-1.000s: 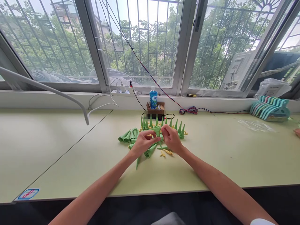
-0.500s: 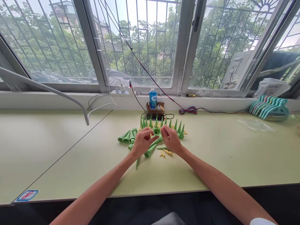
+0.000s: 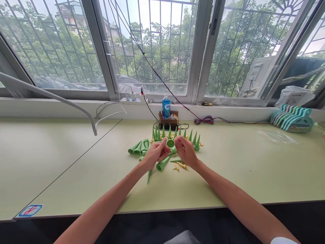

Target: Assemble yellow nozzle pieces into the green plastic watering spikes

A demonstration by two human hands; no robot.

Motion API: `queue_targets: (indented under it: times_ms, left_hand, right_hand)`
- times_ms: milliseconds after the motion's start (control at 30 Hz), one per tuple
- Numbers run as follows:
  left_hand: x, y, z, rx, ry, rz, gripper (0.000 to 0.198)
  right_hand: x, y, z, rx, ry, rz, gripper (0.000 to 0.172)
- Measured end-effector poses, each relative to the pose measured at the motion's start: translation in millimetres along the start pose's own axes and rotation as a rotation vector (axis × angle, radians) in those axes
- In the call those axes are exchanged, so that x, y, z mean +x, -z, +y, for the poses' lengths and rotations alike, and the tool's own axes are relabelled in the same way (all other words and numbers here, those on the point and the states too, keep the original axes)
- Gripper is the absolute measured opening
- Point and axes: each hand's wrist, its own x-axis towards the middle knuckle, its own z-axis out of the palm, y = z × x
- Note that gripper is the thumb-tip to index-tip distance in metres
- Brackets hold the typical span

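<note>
My left hand [image 3: 154,154] and my right hand [image 3: 186,150] meet over a heap of green plastic cones on the pale green table [image 3: 228,169]. Between their fingertips sits one green cone [image 3: 170,143], its round open end turned toward me. The left hand's fingers pinch its side; the right hand's fingers are curled against its other side. Several cones [image 3: 138,147] lie flat to the left, several more stand upright [image 3: 194,139] behind the hands. Small yellow pieces [image 3: 180,165] lie near my right wrist.
A blue bottle [image 3: 166,106] and a small brown box [image 3: 168,121] stand at the back by the window sill. Red and black cables [image 3: 204,119] trail along the sill. Teal stacked items [image 3: 291,117] sit far right. A white lamp arm [image 3: 50,96] crosses the left.
The held cone has turned from upright to showing its open end, and both hands have risen slightly toward the standing cones.
</note>
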Motion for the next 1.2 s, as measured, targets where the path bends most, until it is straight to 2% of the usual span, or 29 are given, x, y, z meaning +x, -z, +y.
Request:
queue_targets:
  times_ms: [100,167,500,800,1200]
  left_hand:
    - [-2.3,-3.1,2.3,-0.047,0.071,-0.094,0.063]
    - [-3.9,-4.3,3.4,-0.075,0.080,-0.112,0.062]
    - [-5.3,4.2,4.7,-0.005,-0.050,-0.106,0.046]
    - [-5.2,1.7,0.5,0.461,-0.482,0.114,0.044]
    - [-3.3,1.7,-2.6,0.680,-0.598,0.218,0.024]
  right_hand:
    - [0.4,0.3,-1.1,-0.014,0.018,-0.009,0.029]
    - [0.7,0.7,-1.3,-0.012,0.013,-0.018,0.029]
    - [2.2,1.3,1.3,-0.025,0.017,-0.057,0.026]
    - [2.9,2.8,0.9,-0.077,0.000,-0.074,0.027]
    - [2.1,-0.9,5.9,-0.082,-0.025,-0.035,0.024]
